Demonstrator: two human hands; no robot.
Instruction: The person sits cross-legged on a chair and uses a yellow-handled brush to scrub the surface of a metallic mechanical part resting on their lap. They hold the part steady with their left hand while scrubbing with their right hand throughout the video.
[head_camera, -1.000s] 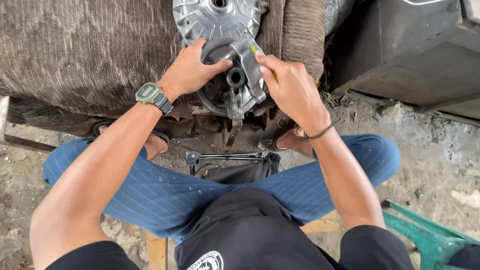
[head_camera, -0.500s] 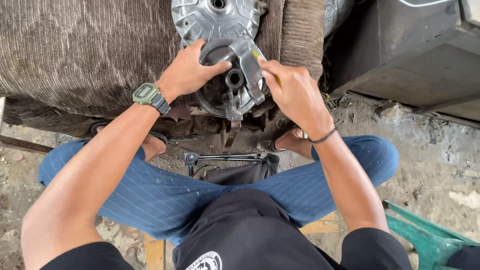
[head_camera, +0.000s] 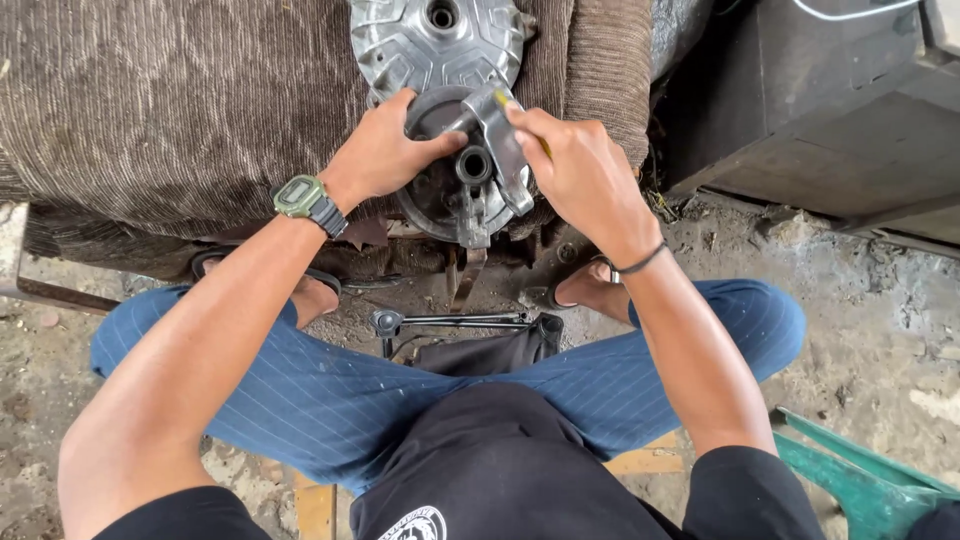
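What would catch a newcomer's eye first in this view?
First, the two hands at top centre: the left hand grips the rim of a round grey metal engine part, while the right hand holds a thin yellow-tipped tool against it. A shiny silver cover lies just above, on a brown ribbed cloth. Below, a long metal wrench lies on the dirt floor between the blue-trousered knees.

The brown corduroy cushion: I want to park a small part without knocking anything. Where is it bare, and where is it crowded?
The brown corduroy cushion is bare left of the left hand. A narrower bare strip lies right of the silver ribbed metal hub. It is crowded at the middle, where both hands, the right hand too, grip the dark round metal plate.
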